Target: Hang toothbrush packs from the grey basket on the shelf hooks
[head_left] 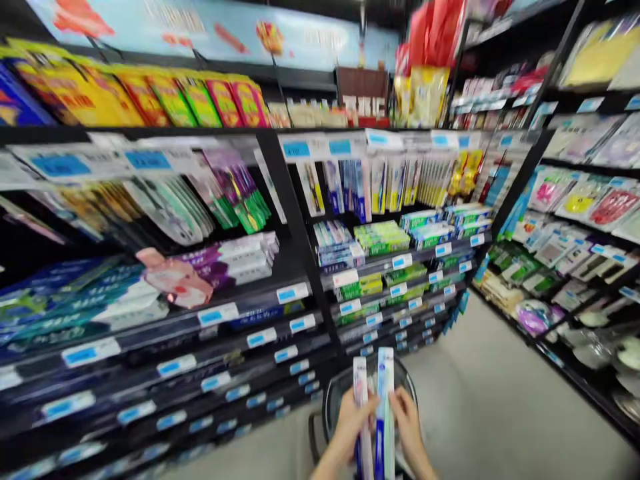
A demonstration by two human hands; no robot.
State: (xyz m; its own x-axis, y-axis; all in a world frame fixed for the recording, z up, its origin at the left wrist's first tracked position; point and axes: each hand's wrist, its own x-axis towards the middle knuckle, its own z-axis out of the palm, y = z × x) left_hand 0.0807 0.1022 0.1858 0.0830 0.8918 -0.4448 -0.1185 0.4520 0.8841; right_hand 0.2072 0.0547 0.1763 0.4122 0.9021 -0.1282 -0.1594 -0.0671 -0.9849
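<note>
Two long, narrow toothbrush packs stand side by side between my hands, low in the head view. My left hand (352, 415) is closed on the left toothbrush pack (360, 383), which is white with a dark blue lower part. Closed on the right toothbrush pack (385, 380), light blue and white, is my right hand (406, 417). The left thumb reaches across toward the right pack. Directly below the hands is a dark shopping basket (330, 393); what lies in it is mostly hidden and blurred.
Black shelving with price tags (293, 293) runs along the left and ahead, holding hanging toothbrushes (383, 183), green toothpaste boxes (381, 237) and a pink pack (175, 277) near the shelf edge. Packaged goods fill a right rack (575, 260). Grey floor (480, 387) lies between.
</note>
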